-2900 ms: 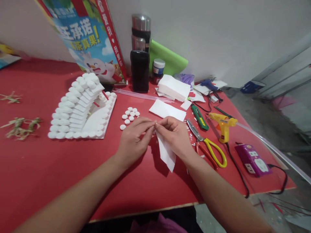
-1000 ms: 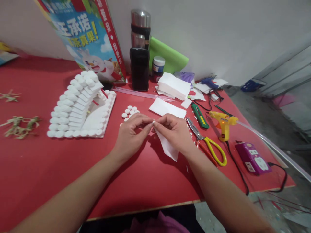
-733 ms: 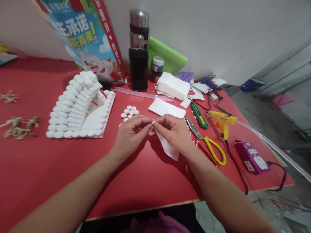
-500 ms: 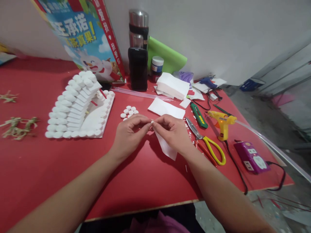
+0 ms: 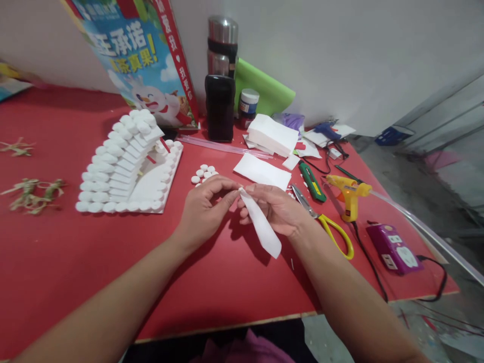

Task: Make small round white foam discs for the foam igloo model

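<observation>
My left hand pinches the narrow upper end of a white paper-like strip between thumb and fingertips. At that same end, my right hand has its thumb and index finger closed by the strip, its other fingers loosely curled behind it. The strip's wider end hangs free toward me, above the red table. Whatever small piece may sit at the pinched tip is hidden by the fingers. Just beyond my left hand lies a cluster of white oval pieces. A folded white sheet lies beyond my right hand.
A white stepped model stands at left, near straw figures. At right are scissors, a green utility knife, a yellow glue gun and a purple power strip with cords. A thermos and black phone-like object stand behind.
My right hand has turned and its fingers have opened out somewhat, so more of the white strip shows in front of them. My left hand keeps its pinch. The view has shifted slightly.
</observation>
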Motion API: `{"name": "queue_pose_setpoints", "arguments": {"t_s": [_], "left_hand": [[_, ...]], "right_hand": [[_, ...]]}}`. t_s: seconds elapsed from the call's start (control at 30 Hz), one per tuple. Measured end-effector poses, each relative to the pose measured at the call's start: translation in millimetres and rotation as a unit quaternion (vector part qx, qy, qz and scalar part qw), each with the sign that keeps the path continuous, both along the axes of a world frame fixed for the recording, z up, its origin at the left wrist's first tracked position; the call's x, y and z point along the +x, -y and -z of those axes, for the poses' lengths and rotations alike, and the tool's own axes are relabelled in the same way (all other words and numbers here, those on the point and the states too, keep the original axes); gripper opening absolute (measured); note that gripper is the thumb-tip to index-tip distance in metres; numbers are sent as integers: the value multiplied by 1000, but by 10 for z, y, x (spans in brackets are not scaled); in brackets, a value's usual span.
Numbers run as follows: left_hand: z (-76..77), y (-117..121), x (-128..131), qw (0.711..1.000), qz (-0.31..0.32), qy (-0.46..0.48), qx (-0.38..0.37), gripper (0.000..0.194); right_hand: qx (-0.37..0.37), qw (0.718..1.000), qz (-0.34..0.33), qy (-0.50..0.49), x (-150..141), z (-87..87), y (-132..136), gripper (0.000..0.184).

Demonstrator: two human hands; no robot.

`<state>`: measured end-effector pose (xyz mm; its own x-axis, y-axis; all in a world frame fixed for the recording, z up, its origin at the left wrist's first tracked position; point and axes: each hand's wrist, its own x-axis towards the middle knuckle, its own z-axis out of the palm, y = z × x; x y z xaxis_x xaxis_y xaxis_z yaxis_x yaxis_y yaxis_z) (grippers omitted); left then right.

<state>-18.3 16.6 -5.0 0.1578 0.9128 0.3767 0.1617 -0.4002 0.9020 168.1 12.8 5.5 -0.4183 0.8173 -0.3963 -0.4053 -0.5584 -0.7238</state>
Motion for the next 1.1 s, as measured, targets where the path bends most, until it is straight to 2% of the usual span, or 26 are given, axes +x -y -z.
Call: {"name": "queue_pose_setpoints", "arguments": {"t_s": [0.27, 0.5, 0.57, 0.67, 0.73, 0.83, 0.97, 1.03, 1.1], "left_hand": [[-11, 39, 30, 990, 29, 70, -121, 5], [-19, 73, 80, 982, 17, 95, -160, 6], [-10, 66, 84, 983, 10, 97, -155, 5], [11, 43, 73, 990, -11, 82, -118, 3], [21, 30, 60, 995, -25, 56, -77, 2], [31, 22, 48, 999, -44, 11, 11, 9], [64, 45, 69, 988, -66, -32, 135, 14], [81, 68, 93, 983, -71, -36, 166, 14], [79, 90, 110, 984, -70, -31, 161, 14]], "right_hand": [[96, 990, 53, 85, -52, 10, 14, 18], [158, 961, 122, 190, -147, -34, 91, 12], [153, 958, 125, 210, -166, -42, 105, 11], [138, 960, 118, 212, -183, -44, 116, 15], [152, 956, 126, 218, -192, -46, 126, 16], [181, 946, 137, 230, -211, -52, 151, 17], [196, 941, 145, 236, -240, -39, 177, 25], [200, 939, 157, 231, -246, -19, 181, 27], [208, 934, 168, 235, -238, -1, 179, 26]]}}
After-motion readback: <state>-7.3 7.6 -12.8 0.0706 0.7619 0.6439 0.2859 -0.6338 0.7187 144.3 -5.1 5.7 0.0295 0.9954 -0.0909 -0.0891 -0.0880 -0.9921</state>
